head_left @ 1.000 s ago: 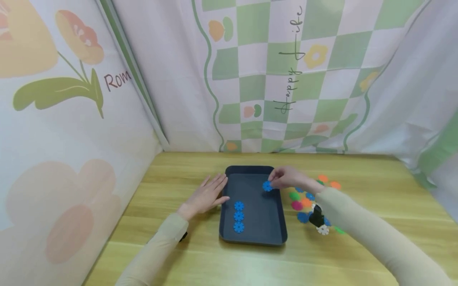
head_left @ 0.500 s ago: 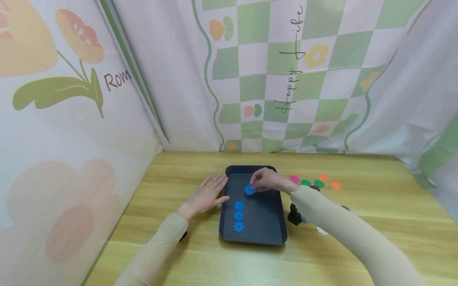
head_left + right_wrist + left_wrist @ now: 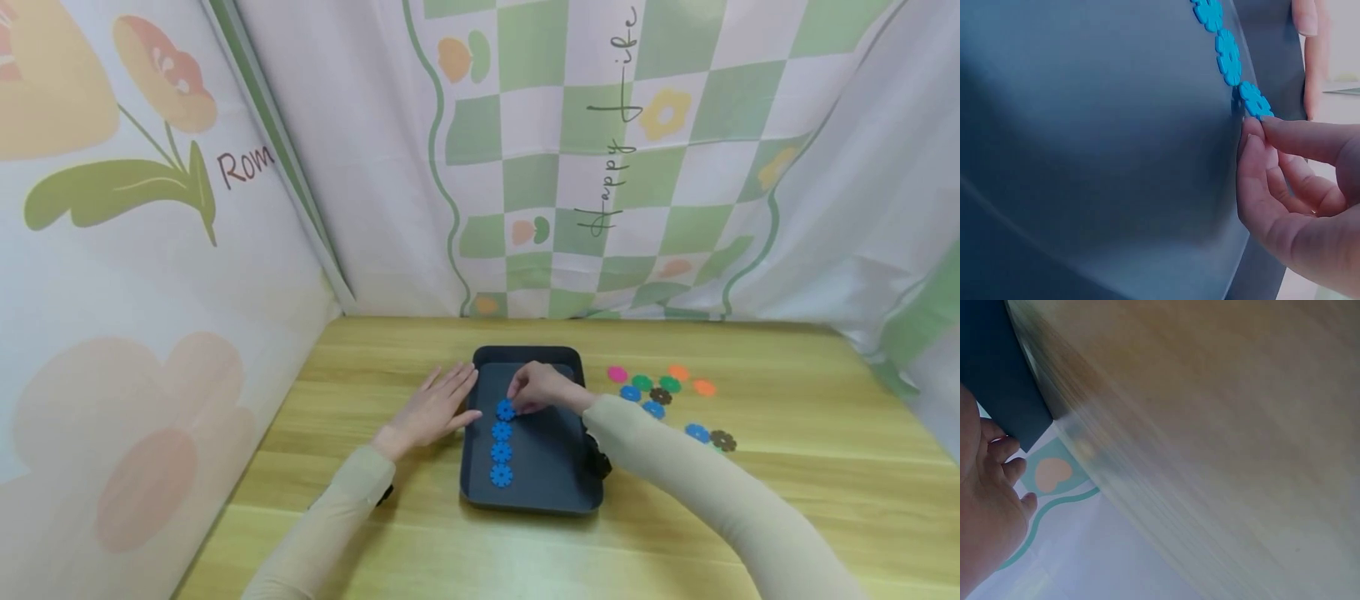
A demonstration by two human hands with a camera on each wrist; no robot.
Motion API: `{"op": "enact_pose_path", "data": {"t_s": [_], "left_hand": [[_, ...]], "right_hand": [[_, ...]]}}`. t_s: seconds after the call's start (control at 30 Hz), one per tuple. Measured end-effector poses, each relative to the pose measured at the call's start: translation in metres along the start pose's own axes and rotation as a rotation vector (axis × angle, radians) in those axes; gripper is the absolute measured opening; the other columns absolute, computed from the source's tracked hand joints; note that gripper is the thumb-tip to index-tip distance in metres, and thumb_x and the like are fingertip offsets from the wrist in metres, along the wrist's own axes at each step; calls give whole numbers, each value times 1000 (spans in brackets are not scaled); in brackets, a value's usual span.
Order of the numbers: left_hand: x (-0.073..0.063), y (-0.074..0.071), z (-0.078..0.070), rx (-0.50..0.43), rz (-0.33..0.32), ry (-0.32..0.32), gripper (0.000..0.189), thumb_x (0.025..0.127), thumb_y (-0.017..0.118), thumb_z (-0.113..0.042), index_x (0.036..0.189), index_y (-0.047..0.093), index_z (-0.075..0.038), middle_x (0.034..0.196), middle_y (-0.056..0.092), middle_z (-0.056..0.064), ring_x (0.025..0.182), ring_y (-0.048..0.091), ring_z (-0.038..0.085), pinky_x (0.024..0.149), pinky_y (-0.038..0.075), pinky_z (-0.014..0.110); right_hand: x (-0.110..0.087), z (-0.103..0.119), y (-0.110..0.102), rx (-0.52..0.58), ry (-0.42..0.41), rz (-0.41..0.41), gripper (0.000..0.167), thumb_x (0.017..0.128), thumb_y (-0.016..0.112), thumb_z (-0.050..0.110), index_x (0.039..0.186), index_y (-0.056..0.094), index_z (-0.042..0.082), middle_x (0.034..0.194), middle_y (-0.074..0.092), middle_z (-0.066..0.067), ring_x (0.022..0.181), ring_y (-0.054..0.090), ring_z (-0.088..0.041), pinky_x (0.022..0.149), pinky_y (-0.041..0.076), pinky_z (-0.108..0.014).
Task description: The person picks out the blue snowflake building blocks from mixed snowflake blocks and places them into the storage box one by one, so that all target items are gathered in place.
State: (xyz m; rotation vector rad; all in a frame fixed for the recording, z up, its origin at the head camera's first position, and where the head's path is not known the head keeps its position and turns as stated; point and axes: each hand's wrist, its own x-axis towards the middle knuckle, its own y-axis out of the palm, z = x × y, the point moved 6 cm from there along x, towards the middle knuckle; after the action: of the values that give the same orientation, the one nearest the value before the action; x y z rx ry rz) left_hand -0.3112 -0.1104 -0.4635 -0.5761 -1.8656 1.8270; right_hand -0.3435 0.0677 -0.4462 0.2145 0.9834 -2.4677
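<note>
In the head view a dark tray [image 3: 547,467] lies on the wooden table. Three blue snowflake discs [image 3: 501,452] form a column along its left side. My right hand [image 3: 542,387] pinches another blue snowflake disc [image 3: 506,409] between thumb and fingertips, at the far end of that column. The right wrist view shows this pinched disc [image 3: 1255,100] tilted, its edge right at the disc before it. My left hand [image 3: 438,412] rests at the tray's left rim with fingers straight. In the left wrist view that hand [image 3: 997,487] touches the tray's side [image 3: 1004,369].
Right of the tray, loose discs lie scattered on the table: pink [image 3: 617,374], green [image 3: 642,383], orange [image 3: 704,388], brown [image 3: 723,440] and blue [image 3: 697,432]. The right forearm [image 3: 675,467] covers part of that area. A checked curtain [image 3: 600,167] hangs behind the table.
My right hand has carried the blue snowflake disc left from the tray's right rim to the far end of the column, and lower. The left hand has stayed put.
</note>
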Motion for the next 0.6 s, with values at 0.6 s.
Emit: {"op": "enact_pose_path", "data": {"t_s": [0.6], "left_hand": [[0,-1,0,-11,19,-10,74,103,35,-57,159,22,-10,167,19,6,156,18,23,127,17,50]], "right_hand": [[2,1,5,46,41,-12,9,85,72,1,94,70,-2,85,71,-11,73,71,-16,73,62,-31]]}}
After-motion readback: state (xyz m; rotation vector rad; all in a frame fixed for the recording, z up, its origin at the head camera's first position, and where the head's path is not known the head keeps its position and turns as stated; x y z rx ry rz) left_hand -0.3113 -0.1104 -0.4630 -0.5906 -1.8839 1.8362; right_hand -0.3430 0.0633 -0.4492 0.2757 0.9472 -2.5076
